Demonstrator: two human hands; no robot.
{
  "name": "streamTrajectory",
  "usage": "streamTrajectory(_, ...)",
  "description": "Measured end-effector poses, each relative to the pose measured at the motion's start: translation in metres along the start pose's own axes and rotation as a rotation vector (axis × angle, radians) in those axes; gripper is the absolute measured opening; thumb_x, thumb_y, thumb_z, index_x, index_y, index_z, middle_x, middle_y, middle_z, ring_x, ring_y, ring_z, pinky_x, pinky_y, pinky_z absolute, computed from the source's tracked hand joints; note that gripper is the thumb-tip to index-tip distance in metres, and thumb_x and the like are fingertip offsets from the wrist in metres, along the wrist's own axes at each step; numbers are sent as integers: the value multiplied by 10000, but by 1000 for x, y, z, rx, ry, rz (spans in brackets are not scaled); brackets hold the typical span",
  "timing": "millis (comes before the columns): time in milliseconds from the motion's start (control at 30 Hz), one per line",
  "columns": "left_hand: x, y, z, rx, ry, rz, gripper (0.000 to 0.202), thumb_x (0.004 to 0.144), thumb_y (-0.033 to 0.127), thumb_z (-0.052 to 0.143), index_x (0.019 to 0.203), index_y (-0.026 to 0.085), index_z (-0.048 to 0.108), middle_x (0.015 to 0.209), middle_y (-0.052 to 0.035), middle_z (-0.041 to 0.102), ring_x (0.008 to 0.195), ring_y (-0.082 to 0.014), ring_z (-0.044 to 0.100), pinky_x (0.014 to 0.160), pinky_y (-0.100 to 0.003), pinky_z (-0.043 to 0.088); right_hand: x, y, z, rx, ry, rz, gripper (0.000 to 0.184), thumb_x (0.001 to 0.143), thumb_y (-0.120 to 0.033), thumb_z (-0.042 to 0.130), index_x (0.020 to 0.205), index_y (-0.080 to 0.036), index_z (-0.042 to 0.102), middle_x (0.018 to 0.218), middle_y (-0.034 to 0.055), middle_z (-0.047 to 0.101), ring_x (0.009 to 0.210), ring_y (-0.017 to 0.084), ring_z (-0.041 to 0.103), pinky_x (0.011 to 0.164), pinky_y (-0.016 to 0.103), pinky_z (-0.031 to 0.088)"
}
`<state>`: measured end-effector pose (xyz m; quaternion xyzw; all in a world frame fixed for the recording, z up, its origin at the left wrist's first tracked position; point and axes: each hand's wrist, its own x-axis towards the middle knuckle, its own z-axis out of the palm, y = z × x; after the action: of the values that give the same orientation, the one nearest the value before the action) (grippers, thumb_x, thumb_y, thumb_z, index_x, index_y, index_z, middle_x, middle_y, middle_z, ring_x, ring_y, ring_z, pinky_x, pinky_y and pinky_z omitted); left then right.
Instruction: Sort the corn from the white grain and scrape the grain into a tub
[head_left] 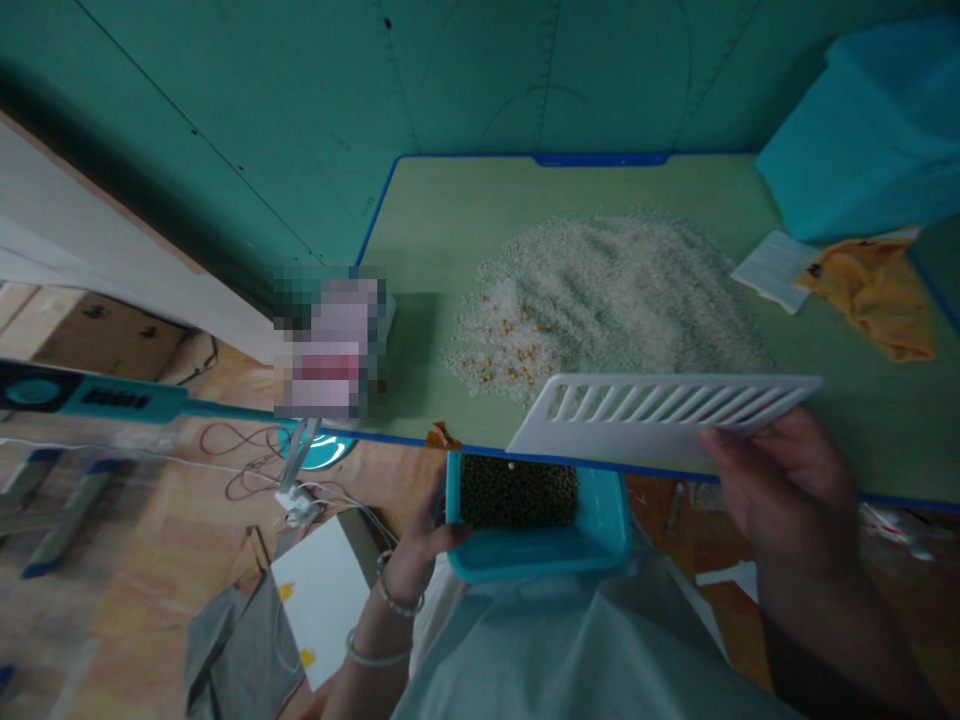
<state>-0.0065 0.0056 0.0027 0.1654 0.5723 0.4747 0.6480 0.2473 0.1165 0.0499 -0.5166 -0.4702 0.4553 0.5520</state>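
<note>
In the head view, the right hand (780, 490) holds a white slotted scoop (660, 415), its fingers curled around the scoop's near edge, just above the desk (435, 220). The left hand (420, 540) is closed on the side of a blue tray (540, 540), its fingers hooked over the rim. The tray, at the desk's near edge, holds dark beans (517, 490). Farther along the desk lies a rice pile (607, 290) flecked with orange grains, beside a yellow cloth (870, 295). No writing is legible.
</note>
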Motion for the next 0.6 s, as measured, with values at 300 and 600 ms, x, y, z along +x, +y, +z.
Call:
streamTrajectory(300, 3, -2, -3, 28, -8, 17, 710, 528, 156, 619, 1227, 244, 529, 1147, -21, 665, 1164, -313, 480, 960, -411, 385, 8, 6, 7, 8, -102, -46, 190, 701, -249, 685, 884, -276, 643, 854, -45, 667, 810, 94, 617, 721, 200, 490)
streamTrajectory(600, 1, -3, -3, 16, -6, 15, 724, 528, 158, 623, 1236, 269, 519, 1178, -16, 647, 1156, -303, 484, 939, -387, 395, 27, 7, 23, 149, -4, -184, 281, 685, -161, 671, 948, -245, 623, 990, -16, 648, 971, 133, 587, 967, 334, 388)
